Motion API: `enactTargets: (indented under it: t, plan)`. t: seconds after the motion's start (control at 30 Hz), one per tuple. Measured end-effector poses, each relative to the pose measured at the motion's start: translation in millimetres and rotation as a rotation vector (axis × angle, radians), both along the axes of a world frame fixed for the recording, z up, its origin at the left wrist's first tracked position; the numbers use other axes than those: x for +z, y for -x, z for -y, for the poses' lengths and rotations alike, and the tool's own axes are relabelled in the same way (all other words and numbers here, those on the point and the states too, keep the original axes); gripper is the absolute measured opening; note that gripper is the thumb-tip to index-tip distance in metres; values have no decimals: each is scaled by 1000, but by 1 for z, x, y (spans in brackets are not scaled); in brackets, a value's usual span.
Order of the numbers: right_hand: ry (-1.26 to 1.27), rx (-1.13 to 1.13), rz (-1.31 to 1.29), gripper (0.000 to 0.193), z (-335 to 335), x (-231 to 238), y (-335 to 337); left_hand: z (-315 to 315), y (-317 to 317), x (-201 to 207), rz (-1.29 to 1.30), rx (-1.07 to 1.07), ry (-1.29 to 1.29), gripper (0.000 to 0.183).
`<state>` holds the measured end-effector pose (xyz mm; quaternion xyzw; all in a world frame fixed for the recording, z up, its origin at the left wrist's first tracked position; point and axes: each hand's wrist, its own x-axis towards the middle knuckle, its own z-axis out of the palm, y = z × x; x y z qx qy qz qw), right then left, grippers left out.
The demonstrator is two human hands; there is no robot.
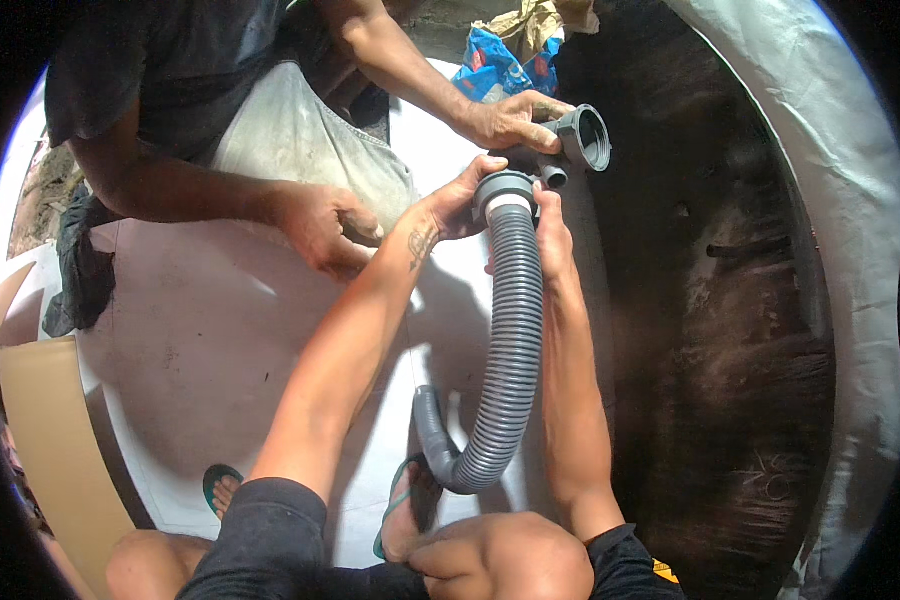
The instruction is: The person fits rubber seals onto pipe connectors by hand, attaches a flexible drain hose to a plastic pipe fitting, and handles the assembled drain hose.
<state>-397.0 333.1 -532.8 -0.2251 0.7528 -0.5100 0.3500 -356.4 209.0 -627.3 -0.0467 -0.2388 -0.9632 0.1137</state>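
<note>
We note 1 grey corrugated drain hose (516,320) mid-scene, curving toward us, its grey collar (504,187) at the far end. Our left hand (457,207) and right hand (557,235) are closed on the collar from 2 sides, fingers partly hidden. Just beyond, right: a co-worker's hand (513,122) holds a grey drain fitting (572,132); their other hand (328,225), left, is curled, contents unclear. Far: blue bag (490,66). Near left: cardboard panel (55,420).

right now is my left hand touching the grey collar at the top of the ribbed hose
Touching. The head view shows the left hand against the grey collar, its thumb at the upper left edge, no gap between.
</note>
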Motion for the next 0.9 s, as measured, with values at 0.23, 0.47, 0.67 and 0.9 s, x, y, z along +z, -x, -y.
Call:
enactTargets:
  t: [0.23,0.47,0.67,0.9]
  plan:
    - [697,-124,1317,52,-10,-50,-42,5,7,-7,-147,-234,-96,55]
    - [287,-24,378,57,-16,-27,-20,13,1,-20,-84,-44,6,63]
    - [-374,228,-298,69,-3,37,-2,2,6,-13,-12,-13,-46,60]
    - [318,141,827,69,-3,-30,1,18,0,-22,-194,-354,-13,55]
